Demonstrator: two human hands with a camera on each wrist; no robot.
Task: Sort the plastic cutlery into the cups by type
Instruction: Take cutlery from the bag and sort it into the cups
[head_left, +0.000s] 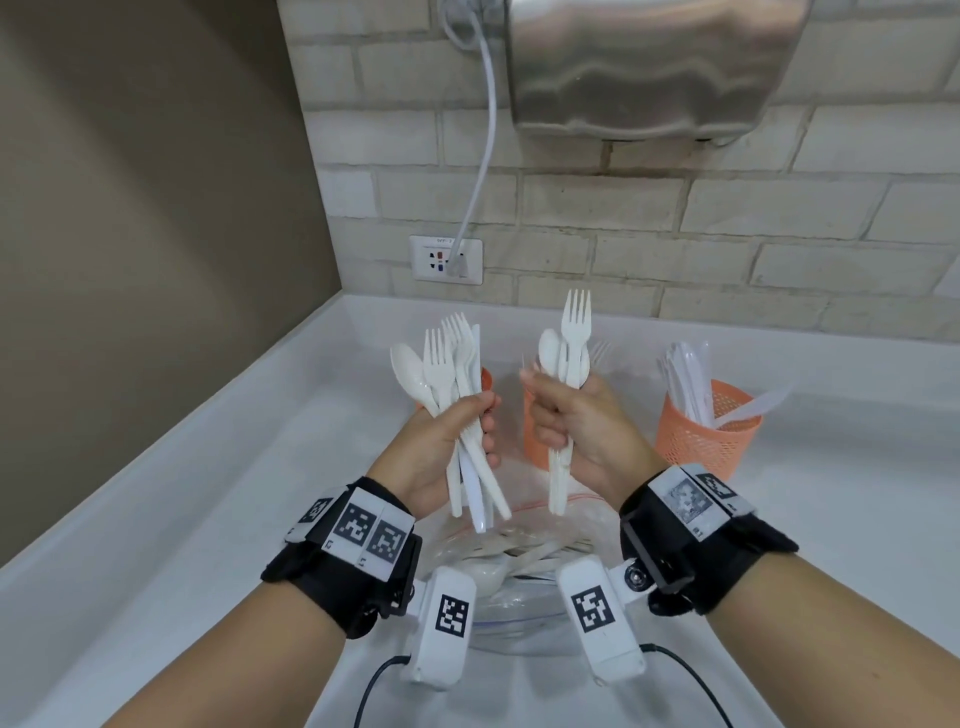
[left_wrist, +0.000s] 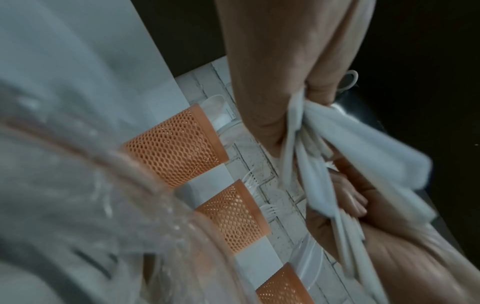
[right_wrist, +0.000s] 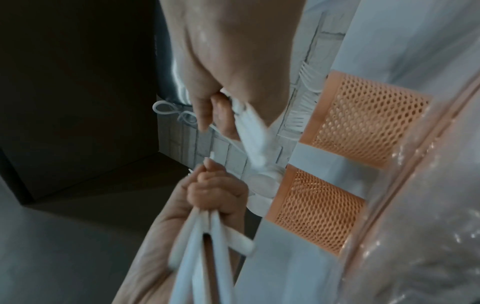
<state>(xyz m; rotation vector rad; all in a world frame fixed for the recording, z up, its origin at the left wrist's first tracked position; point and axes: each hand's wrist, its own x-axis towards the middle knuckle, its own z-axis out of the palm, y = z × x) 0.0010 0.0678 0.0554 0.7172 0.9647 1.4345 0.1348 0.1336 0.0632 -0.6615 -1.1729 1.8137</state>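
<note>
— Your left hand (head_left: 447, 436) grips a bunch of white spoons, forks and knives (head_left: 452, 374). What is your right hand (head_left: 571, 421) doing?

— Your right hand holds a fork and spoons (head_left: 569, 348), standing up.

— Where are the cups?

— Three orange cups sit on the white tabletop (head_left: 208, 493) behind your hands. The right cup (head_left: 706, 431) has knives in it. A clear bag (head_left: 519, 551) with more cutlery lies under your wrists.

Three cups (head_left: 706, 426) stand in a row at mid-frame on the table (head_left: 156, 519), the rightmost holding knives (head_left: 688, 376); a bag (head_left: 519, 551) lies below them at lower centre
</note>
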